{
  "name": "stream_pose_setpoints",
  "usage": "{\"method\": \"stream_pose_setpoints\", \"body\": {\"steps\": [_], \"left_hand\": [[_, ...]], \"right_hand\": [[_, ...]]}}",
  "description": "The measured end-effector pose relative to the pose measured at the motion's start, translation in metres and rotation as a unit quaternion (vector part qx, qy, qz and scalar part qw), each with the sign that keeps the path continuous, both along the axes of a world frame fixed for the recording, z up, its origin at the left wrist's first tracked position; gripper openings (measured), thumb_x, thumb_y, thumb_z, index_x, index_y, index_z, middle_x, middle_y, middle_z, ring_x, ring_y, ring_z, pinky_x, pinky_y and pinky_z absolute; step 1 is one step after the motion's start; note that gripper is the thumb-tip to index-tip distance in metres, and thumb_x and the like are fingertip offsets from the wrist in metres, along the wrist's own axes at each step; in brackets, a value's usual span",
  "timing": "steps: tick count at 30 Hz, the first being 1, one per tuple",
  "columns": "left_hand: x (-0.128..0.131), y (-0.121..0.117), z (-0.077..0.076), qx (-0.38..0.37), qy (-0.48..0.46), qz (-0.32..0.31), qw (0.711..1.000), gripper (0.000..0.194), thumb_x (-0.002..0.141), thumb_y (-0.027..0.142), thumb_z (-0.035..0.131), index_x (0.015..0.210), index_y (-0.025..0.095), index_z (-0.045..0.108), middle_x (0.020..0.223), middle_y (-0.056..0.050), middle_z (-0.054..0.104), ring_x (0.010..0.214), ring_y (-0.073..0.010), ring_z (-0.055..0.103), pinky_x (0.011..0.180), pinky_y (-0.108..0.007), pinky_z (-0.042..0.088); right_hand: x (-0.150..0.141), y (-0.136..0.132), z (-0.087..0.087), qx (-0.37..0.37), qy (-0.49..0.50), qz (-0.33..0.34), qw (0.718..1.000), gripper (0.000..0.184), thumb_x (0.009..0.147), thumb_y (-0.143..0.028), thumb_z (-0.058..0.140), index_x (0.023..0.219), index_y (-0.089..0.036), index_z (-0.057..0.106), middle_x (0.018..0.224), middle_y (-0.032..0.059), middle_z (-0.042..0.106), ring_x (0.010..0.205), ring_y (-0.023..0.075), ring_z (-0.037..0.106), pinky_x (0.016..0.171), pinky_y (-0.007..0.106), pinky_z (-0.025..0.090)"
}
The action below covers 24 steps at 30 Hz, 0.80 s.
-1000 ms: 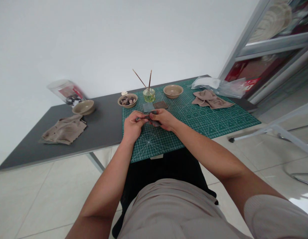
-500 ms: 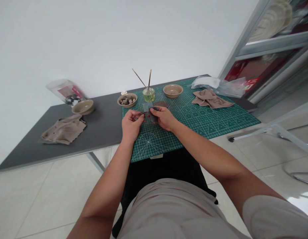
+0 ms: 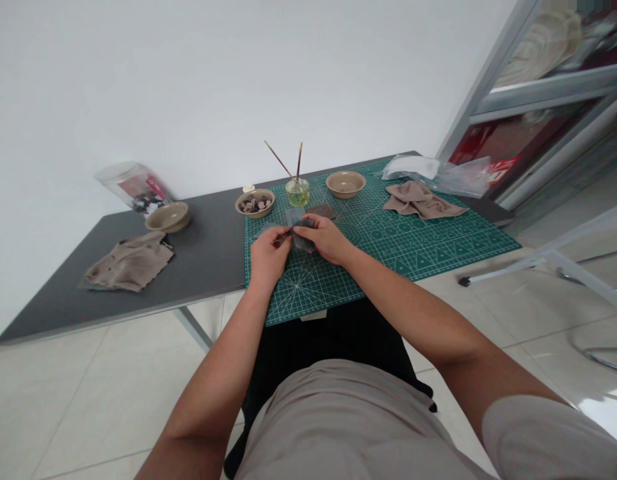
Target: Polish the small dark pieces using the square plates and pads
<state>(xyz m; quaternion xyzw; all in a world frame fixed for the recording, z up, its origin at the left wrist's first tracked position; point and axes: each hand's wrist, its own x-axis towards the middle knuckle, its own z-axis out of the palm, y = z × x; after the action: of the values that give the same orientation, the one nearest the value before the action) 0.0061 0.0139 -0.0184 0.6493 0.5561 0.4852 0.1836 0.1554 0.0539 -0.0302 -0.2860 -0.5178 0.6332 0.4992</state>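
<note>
My left hand [image 3: 268,252] and my right hand [image 3: 324,238] meet over the near part of the green cutting mat [image 3: 388,233]. My right hand is closed on a small dark grey sheet [image 3: 301,241], like sandpaper. My left hand pinches a small thing against that sheet; it is too small to name. Just beyond my fingers lie a grey square [image 3: 293,215] and a brown square [image 3: 322,211] on the mat. A bowl of small brown and pale pieces [image 3: 255,202] stands behind them.
A glass jar with greenish liquid and two sticks [image 3: 298,190] and an empty tan bowl [image 3: 345,183] stand at the mat's far edge. Beige cloths lie at left [image 3: 130,261] and right [image 3: 419,199]. Another bowl [image 3: 168,216], a tipped plastic jar [image 3: 130,184], plastic bags [image 3: 438,171], metal shelving [image 3: 553,87].
My hands, briefly drawn apart half a second ago, have come together again and moved slightly away from me; the left fingers now press against the sheet in my right hand.
</note>
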Motion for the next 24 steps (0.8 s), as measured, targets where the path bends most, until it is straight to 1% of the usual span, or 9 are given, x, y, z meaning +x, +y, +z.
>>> {"method": "stream_pose_setpoints", "body": {"steps": [2,4,8,11,14,19,24], "left_hand": [[0.0,-0.0002,0.0005,0.006,0.004,0.012,1.0,0.021,0.08,0.02,0.064,0.098,0.02,0.076,0.092,-0.003,0.076,0.083,-0.0157,0.067,0.077,-0.027,0.054],[-0.0001,0.0,0.0012,0.007,0.002,0.025,1.0,0.021,0.08,0.019,0.064,0.097,0.02,0.076,0.092,-0.002,0.075,0.084,-0.016,0.067,0.078,-0.028,0.054],[-0.0015,0.001,0.0013,0.019,0.008,0.031,0.999,0.019,0.08,0.016,0.063,0.093,0.021,0.076,0.09,-0.002,0.075,0.087,-0.017,0.068,0.08,-0.029,0.053],[-0.0029,0.0017,-0.0004,0.046,0.024,0.019,0.998,0.019,0.08,0.015,0.061,0.09,0.021,0.077,0.089,-0.002,0.076,0.088,-0.0177,0.068,0.083,-0.03,0.053],[-0.0035,0.0025,-0.0026,0.063,0.033,0.011,0.997,0.02,0.079,0.013,0.06,0.086,0.022,0.076,0.088,-0.002,0.076,0.089,-0.0183,0.068,0.086,-0.032,0.052],[-0.0026,0.0023,-0.004,0.057,0.037,0.015,0.998,0.022,0.078,0.011,0.06,0.085,0.023,0.077,0.087,-0.001,0.077,0.086,-0.0188,0.069,0.084,-0.032,0.053],[-0.0011,0.0004,-0.0029,0.06,0.046,0.023,0.997,0.023,0.079,0.011,0.061,0.087,0.024,0.078,0.092,-0.001,0.078,0.088,-0.019,0.07,0.087,-0.032,0.053]], "right_hand": [[-0.0002,0.0002,0.0001,-0.004,-0.01,-0.001,1.0,0.032,0.07,-0.037,0.078,0.088,-0.018,0.061,0.066,-0.0048,0.062,0.05,0.0085,0.052,0.04,0.02,0.036],[-0.0002,0.0005,0.0006,-0.004,-0.021,0.0,1.0,0.031,0.071,-0.037,0.078,0.088,-0.016,0.063,0.066,-0.0039,0.063,0.049,0.0084,0.051,0.04,0.02,0.035],[0.0005,0.0007,0.0022,0.018,-0.055,0.012,0.998,0.025,0.076,-0.038,0.073,0.075,-0.015,0.064,0.053,-0.0046,0.057,0.041,0.007,0.043,0.037,0.021,0.03],[0.0014,-0.0004,0.0033,0.025,-0.073,0.015,0.997,0.025,0.077,-0.038,0.072,0.069,-0.015,0.062,0.049,-0.0048,0.055,0.04,0.0065,0.041,0.037,0.021,0.028],[0.0018,-0.0021,0.004,0.014,-0.064,0.008,0.998,0.025,0.075,-0.037,0.074,0.069,-0.015,0.063,0.05,-0.0047,0.055,0.041,0.0063,0.041,0.038,0.021,0.028],[0.0012,-0.0035,0.0029,0.009,-0.057,-0.004,0.998,0.026,0.075,-0.038,0.075,0.071,-0.015,0.064,0.05,-0.0052,0.053,0.041,0.0066,0.04,0.037,0.021,0.028],[0.001,-0.0028,0.0017,0.017,-0.059,-0.007,0.998,0.029,0.074,-0.041,0.075,0.07,-0.016,0.062,0.049,-0.0059,0.052,0.04,0.0068,0.041,0.037,0.021,0.031]]}}
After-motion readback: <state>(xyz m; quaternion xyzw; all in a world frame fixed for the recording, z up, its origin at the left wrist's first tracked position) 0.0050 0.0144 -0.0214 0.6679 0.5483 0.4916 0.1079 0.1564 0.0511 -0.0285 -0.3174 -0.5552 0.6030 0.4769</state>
